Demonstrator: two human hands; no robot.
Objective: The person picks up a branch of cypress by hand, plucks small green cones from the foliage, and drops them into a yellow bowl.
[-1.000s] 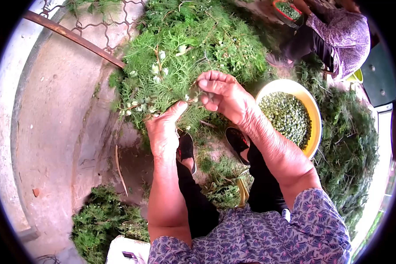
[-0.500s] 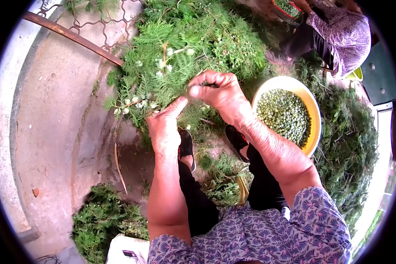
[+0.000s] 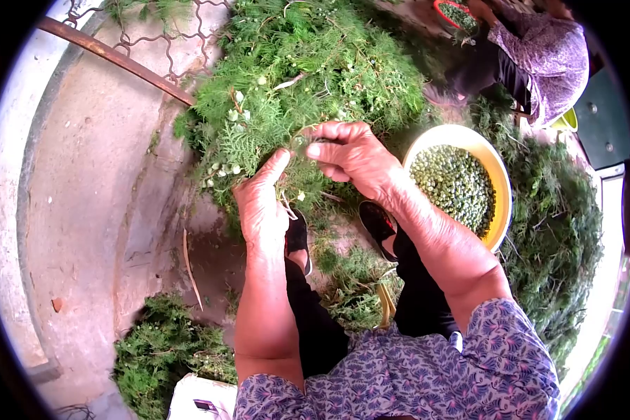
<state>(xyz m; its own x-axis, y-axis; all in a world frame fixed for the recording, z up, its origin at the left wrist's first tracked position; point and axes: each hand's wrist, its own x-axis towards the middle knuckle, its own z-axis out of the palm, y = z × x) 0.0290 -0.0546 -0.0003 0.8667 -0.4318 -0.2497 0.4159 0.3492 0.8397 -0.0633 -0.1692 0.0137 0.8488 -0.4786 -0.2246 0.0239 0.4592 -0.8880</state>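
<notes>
My left hand is closed round the stem end of a leafy evergreen branch with scale-like leaves. Pale green, knobbly cones cluster along its left side. A bit of bare stem pokes out below the left palm. Close beside the left thumb, my right hand has thumb and forefinger bent in a pinch among the branch's fine tips. Whatever lies between those fingertips is too small and blurred to name. Right of my right forearm stands a yellow basin holding many small green cones.
A large heap of cut evergreen branches lies ahead, another at right and a smaller one at lower left. A rusty metal bar lies at upper left. Another person sits at upper right by a red-rimmed container.
The branch has turned and shifted, its cones now lying further right. My right hand has moved slightly down and right, its fingers still bent. The other person's red-rimmed container has shifted slightly.
</notes>
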